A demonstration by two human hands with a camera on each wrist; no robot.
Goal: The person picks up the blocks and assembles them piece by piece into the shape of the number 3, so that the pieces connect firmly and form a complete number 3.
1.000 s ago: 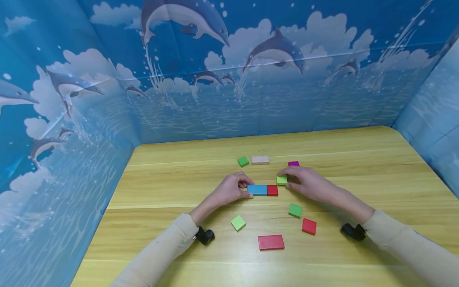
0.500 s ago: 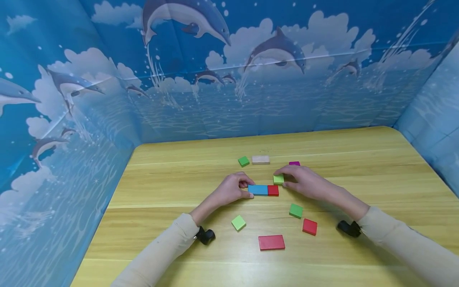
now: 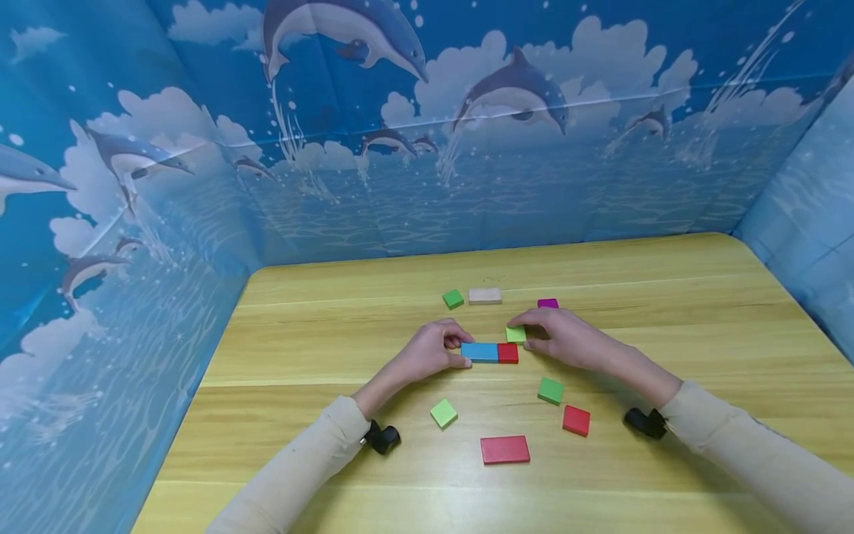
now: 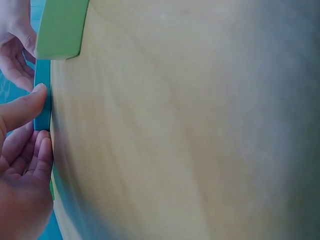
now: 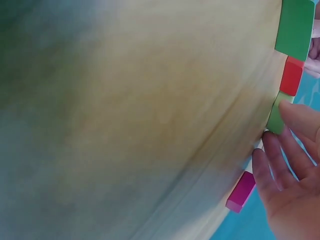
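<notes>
A blue rectangular block (image 3: 479, 352) lies on the table, end to end with a small red block (image 3: 508, 353). My left hand (image 3: 434, 354) pinches the blue block's left end between thumb and fingers; its thumb (image 4: 30, 106) presses the near side in the left wrist view. Just behind the red block is a light green block (image 3: 515, 334), pinched between the thumb and fingers of my right hand (image 3: 567, 339). In the right wrist view this light green block (image 5: 275, 119) appears against the red block (image 5: 292, 76); whether they touch is hard to tell.
Behind the hands lie a green block (image 3: 453, 300), a pale block (image 3: 485, 297) and a purple block (image 3: 548, 303). Nearer sit another light green block (image 3: 443, 414), a green block (image 3: 550, 391), a red square block (image 3: 577, 420) and a long red block (image 3: 505, 450).
My right hand has slid left with the light green block, from behind the red block's right edge to directly behind it. The left hand stays at the blue block.
</notes>
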